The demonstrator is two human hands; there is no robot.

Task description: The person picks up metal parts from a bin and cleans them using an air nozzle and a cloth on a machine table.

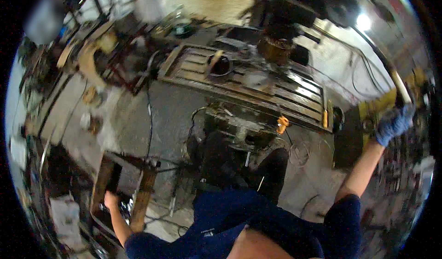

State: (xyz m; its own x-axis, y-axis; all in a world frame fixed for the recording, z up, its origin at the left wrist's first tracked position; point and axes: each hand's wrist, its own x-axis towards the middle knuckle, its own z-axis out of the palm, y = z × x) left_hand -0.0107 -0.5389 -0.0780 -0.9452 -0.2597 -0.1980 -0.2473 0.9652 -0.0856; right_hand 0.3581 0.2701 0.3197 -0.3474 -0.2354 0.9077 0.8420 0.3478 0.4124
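My left hand (110, 200), bare, reaches down at the left into an open wooden crate (140, 199) with shiny metal pieces (126, 207) inside. Its fingers look closed, and what they hold, if anything, is too small to tell. Out to the far right is my right hand (395, 124) in a blue glove. It is closed around the lower end of a pale rod-shaped handle (401, 87), somewhat blurred. Between my arms stands a machine with a long slotted metal table (244, 92), and a dark round container (220, 66) rests on that table.
The machine's dark head (276, 42) hangs over the table. A yellow-orange grip (282, 124) hangs at its front edge. Cables (149, 116) run across the floor. Wooden pieces (90, 61) stand at the left, cluttered metal parts (396, 185) at the right, and a lamp (363, 21) shines above.
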